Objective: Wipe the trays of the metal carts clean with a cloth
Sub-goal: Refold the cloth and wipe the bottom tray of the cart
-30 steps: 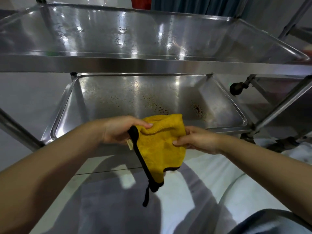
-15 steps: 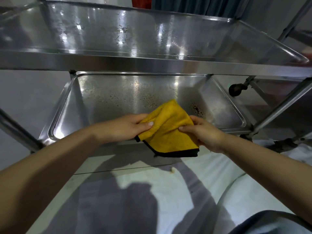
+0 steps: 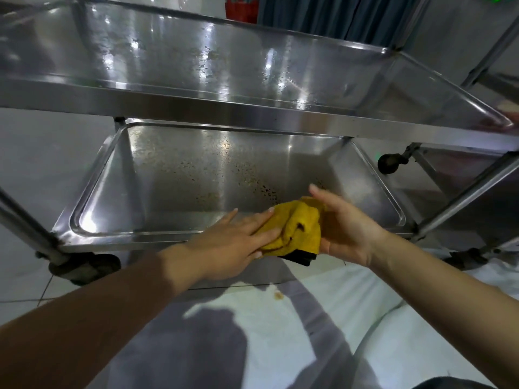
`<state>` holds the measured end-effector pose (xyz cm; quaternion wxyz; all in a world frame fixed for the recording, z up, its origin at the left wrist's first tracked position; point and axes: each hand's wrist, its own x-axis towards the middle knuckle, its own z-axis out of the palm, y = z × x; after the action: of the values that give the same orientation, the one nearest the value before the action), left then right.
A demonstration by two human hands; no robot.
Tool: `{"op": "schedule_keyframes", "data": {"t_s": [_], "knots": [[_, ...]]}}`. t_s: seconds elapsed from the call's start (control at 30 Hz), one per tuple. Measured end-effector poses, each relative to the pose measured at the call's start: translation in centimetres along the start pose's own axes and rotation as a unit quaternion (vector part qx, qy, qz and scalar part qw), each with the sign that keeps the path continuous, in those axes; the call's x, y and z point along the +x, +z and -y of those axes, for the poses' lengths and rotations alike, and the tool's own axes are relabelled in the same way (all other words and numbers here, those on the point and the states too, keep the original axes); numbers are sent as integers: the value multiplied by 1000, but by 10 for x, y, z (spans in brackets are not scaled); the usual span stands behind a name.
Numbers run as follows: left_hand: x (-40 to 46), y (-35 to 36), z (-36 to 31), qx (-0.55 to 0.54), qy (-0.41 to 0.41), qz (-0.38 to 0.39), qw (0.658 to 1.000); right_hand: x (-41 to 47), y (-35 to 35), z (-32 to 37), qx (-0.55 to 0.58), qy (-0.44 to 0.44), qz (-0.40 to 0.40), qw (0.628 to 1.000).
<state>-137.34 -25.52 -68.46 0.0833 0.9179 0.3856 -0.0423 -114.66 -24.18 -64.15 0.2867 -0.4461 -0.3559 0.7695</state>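
A yellow cloth (image 3: pixel 297 228) with a black edge is bunched between my hands, just above the front rim of the lower tray (image 3: pixel 179 175) of a metal cart. My left hand (image 3: pixel 238 242) lies flat with its fingers pressed on the cloth's left side. My right hand (image 3: pixel 345 223) cups the cloth from the right, palm towards it and fingers spread. The lower tray is speckled with brown spots and crumbs. The upper tray (image 3: pixel 224 66) shows streaks and specks.
The cart's legs (image 3: pixel 25 223) and a black caster (image 3: pixel 84 268) stand at the left. A second cart frame with a caster (image 3: pixel 389 162) is at the right. White cloth with a small brown stain (image 3: pixel 278 296) covers my lap below.
The cloth went from hanging open, to folded flat, to bunched between my palms. Both hands moved slightly right and towards the lower tray's front rim; my left hand flattened out.
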Motion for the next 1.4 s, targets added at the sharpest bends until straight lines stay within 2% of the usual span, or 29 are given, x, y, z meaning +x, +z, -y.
{"op": "schedule_keyframes", "data": {"t_s": [0.1,0.17,0.27,0.37,0.47,0.5,0.6,0.63,0.67,0.73,0.77,0.8,0.9,0.93,1.07,1.17,1.3,1.4], "knots": [[3,5,5,18,-1,28,999,7,-10,-3,-73,2,-145,987],[2,9,15,18,-39,43,998,8,-23,-2,-105,-14,-236,966],[-6,22,39,24,-112,38,993,3,-39,4,-194,-80,-361,909],[-14,38,66,26,-199,37,979,7,-47,4,-262,-167,-439,843],[-24,47,88,25,-251,43,967,26,-42,-9,-357,-210,-419,808],[-26,49,94,27,-252,45,966,35,-38,-17,-411,-198,-380,804],[-31,52,107,42,-261,48,963,68,-29,-43,-572,-90,-212,788],[-32,54,111,47,-273,44,960,78,-26,-51,-615,-74,-181,764],[-33,55,116,51,-290,40,955,86,-24,-55,-664,-77,-174,724],[-36,61,126,54,-333,36,941,97,-27,-57,-750,-92,-192,626],[-38,64,132,48,-353,35,934,100,-30,-56,-769,-78,-201,602],[-40,66,139,38,-370,36,927,102,-35,-54,-766,-53,-206,607],[-47,77,158,13,-394,19,919,115,-41,-55,-667,6,-232,708],[-50,81,162,13,-393,5,920,122,-40,-59,-648,8,-248,720],[-54,90,165,16,-327,-94,940,149,-26,-79,-649,1,-330,686],[-57,94,164,27,-337,-85,937,166,-10,-81,-655,-12,-334,678],[-56,101,167,46,-333,-89,938,198,34,-81,-730,-62,-213,647],[-60,106,168,21,-340,-109,934,226,80,-87,-746,-113,-102,648]]}}
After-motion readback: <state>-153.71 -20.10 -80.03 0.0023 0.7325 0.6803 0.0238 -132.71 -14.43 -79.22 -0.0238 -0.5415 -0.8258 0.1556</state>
